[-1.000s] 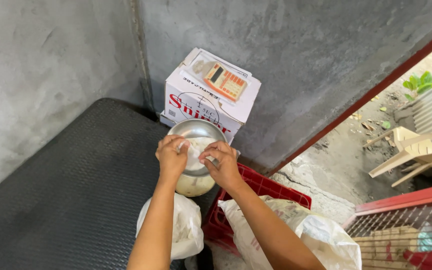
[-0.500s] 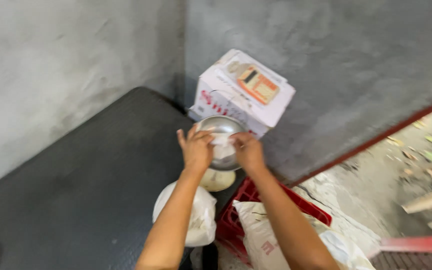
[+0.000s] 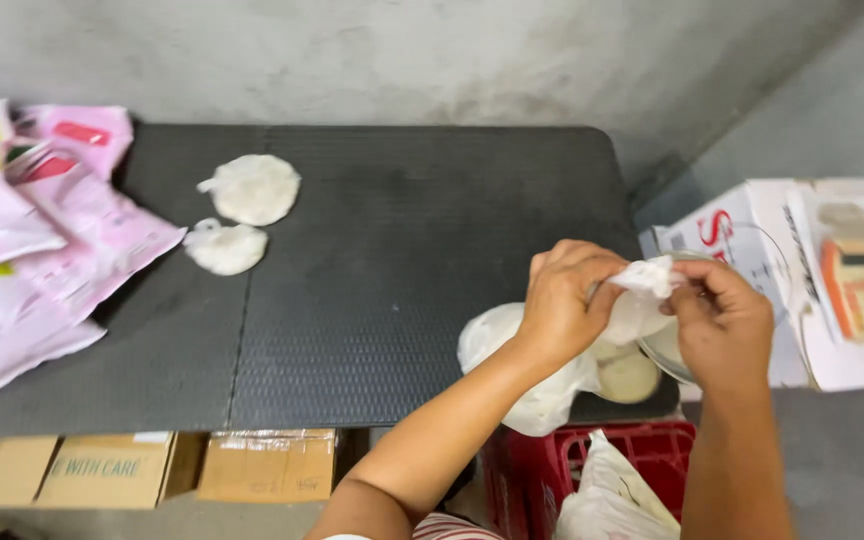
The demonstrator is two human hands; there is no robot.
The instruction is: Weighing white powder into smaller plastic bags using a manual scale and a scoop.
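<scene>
Held thing: you have a small white plastic bag (image 3: 640,290) pinched between both hands, just past the right end of the black worktop (image 3: 392,270), above that end's near corner.
Left hand: your left hand (image 3: 564,300) has its fingers (image 3: 592,268) curled shut on the bag's left side.
Right hand: your right hand (image 3: 724,322) has thumb and forefinger closed on the bag's top right edge, other fingers folded in.
Edges: both hands hang over the right edge of the worktop, not over its middle. The worktop's far edge meets the grey wall (image 3: 402,60); its near edge is open toward you.
Open room: the middle of the worktop between your hands and the two white discs is bare ribbed mat.
Containers: a metal bowl (image 3: 667,345) sits under your right hand, just right of the worktop, mostly hidden; what is in it cannot be told. A round pale disc (image 3: 628,378) lies just beside it. A fuller white bag (image 3: 517,375) hangs at the worktop's near right corner. Below that, a red crate (image 3: 542,470) holds another white bag (image 3: 612,495).
Right of worktop: a white cardboard box (image 3: 802,290) with a small orange device on top.
Left of worktop: two flat white discs (image 3: 252,188) (image 3: 225,247) lie left of centre, pink and white packets (image 3: 42,240) beyond them at the left end.
Under worktop: brown cartons (image 3: 152,465) on the floor.
</scene>
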